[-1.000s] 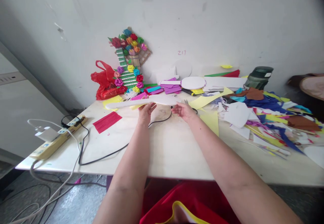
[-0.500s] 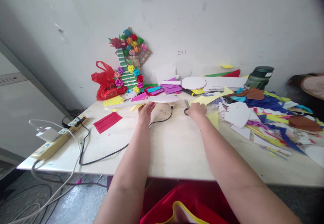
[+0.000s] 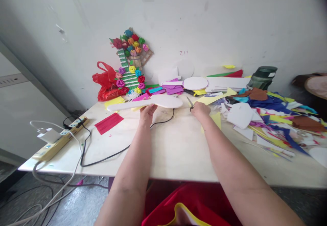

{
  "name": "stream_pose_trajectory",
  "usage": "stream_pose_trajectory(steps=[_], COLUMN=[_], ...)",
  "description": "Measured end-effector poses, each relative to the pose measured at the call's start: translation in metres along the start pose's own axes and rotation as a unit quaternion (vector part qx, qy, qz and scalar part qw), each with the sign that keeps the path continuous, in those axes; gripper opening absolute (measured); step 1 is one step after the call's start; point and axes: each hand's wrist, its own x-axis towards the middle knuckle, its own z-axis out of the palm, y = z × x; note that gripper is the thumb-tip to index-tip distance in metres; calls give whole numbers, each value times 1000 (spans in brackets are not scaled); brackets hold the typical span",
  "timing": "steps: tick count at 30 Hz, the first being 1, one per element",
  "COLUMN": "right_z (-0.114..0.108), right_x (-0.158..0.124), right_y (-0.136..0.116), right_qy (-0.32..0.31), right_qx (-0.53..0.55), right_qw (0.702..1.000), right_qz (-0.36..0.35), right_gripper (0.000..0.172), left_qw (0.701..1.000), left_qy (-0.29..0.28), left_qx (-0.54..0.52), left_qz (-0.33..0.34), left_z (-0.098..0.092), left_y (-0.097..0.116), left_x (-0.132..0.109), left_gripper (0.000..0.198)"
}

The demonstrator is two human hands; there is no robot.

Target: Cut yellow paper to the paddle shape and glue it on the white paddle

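Note:
My left hand (image 3: 147,113) is closed on a white paddle-shaped cutout (image 3: 163,100), holding it above the table with its narrow handle pointing left. A bit of yellow paper shows beneath the cutout by my fingers. In my right hand (image 3: 201,110) is a pair of scissors (image 3: 190,102), blades pointing up and away to the left; the fingers hide part of the handles. Yellow paper (image 3: 216,120) lies on the table beside and under my right wrist. A longer yellow sheet (image 3: 217,98) lies just beyond that hand.
A red paper rectangle (image 3: 108,123) and a power strip (image 3: 61,139) with cables are at left. A paper-flower model (image 3: 129,73) and red plastic bag (image 3: 106,83) stand at the back. Colored scraps (image 3: 276,117) and a dark green bottle (image 3: 262,78) occupy the right.
The white cutout has tilted, so more of its flat face shows. My right hand has shifted slightly right, and the scissors are more visible in it.

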Motion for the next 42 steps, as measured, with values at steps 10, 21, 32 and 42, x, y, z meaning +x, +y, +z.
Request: stream_pose_trajectory(steps=[10, 21, 32, 42], right_z=[17, 17, 18, 21], right_x=[4, -19, -21, -25], right_y=[-18, -36, -42, -47], right_qy=[32, -77, -36, -35], right_qx=[389, 619, 699, 722], right_qw=[920, 780, 708, 685], right_qz=[-43, 53, 90, 93], right_gripper=[36, 25, 30, 20], left_qw=[1000, 999, 998, 998], left_qy=[15, -35, -51, -11], left_qx=[13, 9, -15, -58], left_qz=[-5, -17, -33, -4], left_z=[4, 6, 9, 9], left_y=[3, 4, 9, 3], left_x=[-3, -5, -6, 0], left_gripper=[47, 49, 44, 23])
